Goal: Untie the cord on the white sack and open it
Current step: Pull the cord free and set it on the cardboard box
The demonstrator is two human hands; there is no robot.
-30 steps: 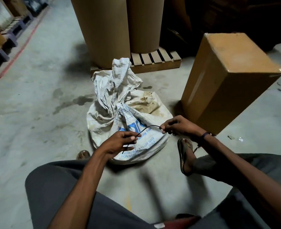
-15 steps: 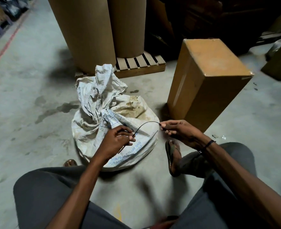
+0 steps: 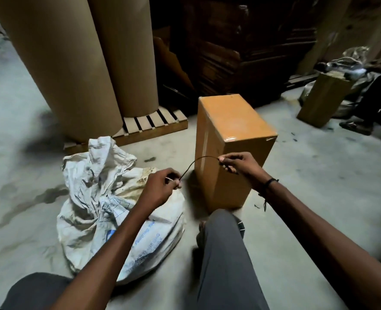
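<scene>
Both hands pinch the black cord (image 3: 196, 162), left hand (image 3: 160, 189) at its lower end, right hand (image 3: 236, 163) at its upper end; cord arcs left-to-right, rising rightward, clear of the white sack (image 3: 109, 198); sack lies crumpled on the floor (image 3: 308, 175), neck pointing away; brown box (image 3: 232, 139) stands just right, paper rolls (image 3: 73, 57) on a pallet (image 3: 153, 124) behind; since earlier, both hands have lifted off the sack.

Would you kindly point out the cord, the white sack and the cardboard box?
cord (image 3: 198, 159), head view, middle of its arc between the hands.
white sack (image 3: 100, 198), head view, crumpled upper cloth.
cardboard box (image 3: 234, 121), head view, top face.
</scene>
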